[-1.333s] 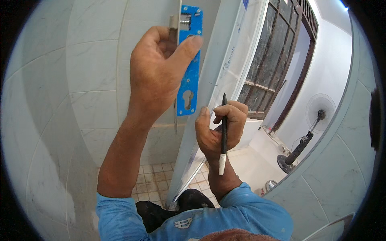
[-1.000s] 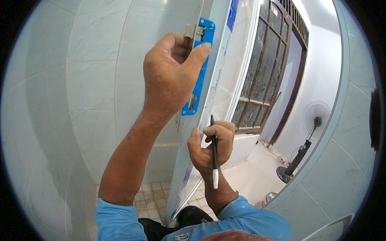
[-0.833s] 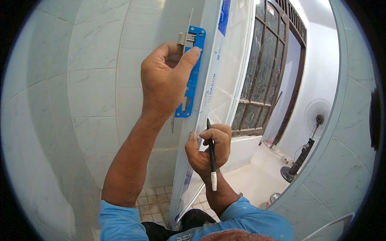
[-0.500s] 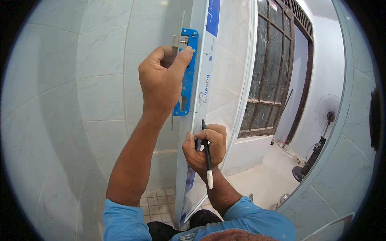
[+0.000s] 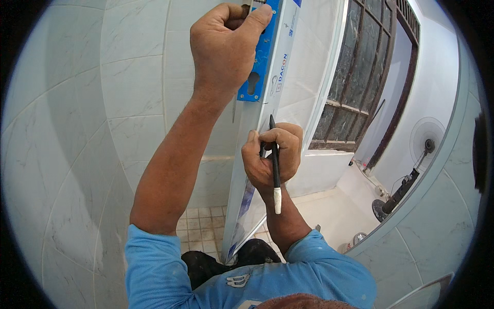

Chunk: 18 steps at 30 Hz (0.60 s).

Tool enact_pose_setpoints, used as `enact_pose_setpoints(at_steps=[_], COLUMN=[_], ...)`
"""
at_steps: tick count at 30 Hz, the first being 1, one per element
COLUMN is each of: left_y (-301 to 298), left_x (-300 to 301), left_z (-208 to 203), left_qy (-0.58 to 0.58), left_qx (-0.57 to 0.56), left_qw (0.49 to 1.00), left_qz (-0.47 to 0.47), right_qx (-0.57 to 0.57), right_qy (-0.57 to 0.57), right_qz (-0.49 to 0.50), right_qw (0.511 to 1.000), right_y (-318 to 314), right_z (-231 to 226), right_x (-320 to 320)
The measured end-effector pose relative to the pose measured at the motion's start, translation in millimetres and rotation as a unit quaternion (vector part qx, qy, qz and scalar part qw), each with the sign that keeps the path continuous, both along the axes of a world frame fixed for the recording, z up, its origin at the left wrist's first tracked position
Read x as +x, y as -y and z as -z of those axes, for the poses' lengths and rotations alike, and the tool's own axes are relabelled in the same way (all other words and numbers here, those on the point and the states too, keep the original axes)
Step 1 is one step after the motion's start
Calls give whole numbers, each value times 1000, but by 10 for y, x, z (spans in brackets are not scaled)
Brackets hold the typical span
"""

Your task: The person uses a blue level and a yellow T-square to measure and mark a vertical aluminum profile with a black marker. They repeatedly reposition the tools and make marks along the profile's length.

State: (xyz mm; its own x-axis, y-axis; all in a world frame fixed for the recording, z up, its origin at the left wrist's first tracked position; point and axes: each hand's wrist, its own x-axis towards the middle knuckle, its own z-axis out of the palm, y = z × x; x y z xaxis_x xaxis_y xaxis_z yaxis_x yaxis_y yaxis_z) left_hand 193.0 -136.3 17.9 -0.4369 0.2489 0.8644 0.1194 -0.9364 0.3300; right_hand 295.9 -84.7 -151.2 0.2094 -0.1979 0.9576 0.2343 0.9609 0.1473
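My left hand [image 5: 224, 49] grips a blue mortise lock case [image 5: 261, 59] near the top of the picture, thumb on its face and fingers curled behind. The case lies upright along the edge of a light-coloured door [image 5: 267, 105]; its lower end shows a keyhole-shaped opening, and its top runs out of view. Lower down, my right hand [image 5: 289, 149] pinches a black pen with a white end [image 5: 276, 170]. The dark tip points up at the door's film-covered face, just below the lock case; whether it touches cannot be made out. Part of the right hand rests against the door edge.
Marbled wall tiles [image 5: 136, 87] rise on the left, above small square floor tiles [image 5: 200, 226]. Right of the door are a dark-framed window [image 5: 350, 77], a standing fan [image 5: 406, 190] and the edge of a door frame [image 5: 411, 211].
The view has tilted down, so both hands, the lock case and the door sit higher in the picture. Both grips look the same, and the pen stays close to the same spot on the door.
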Motion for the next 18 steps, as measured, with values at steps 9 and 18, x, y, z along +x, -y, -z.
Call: enact_pose_setpoints(at_steps=[9, 18], left_y=[-164, 9], left_x=[-107, 0], left_z=[132, 83], left_qy=[-59, -54], left_qx=[110, 26], left_qw=[989, 991], left_qz=[-78, -121], right_qx=[11, 49], right_qy=[8, 3], right_qz=[-3, 10], right_qw=[1000, 999], right_y=[-7, -13], right_z=[-3, -65], right_x=[-7, 52])
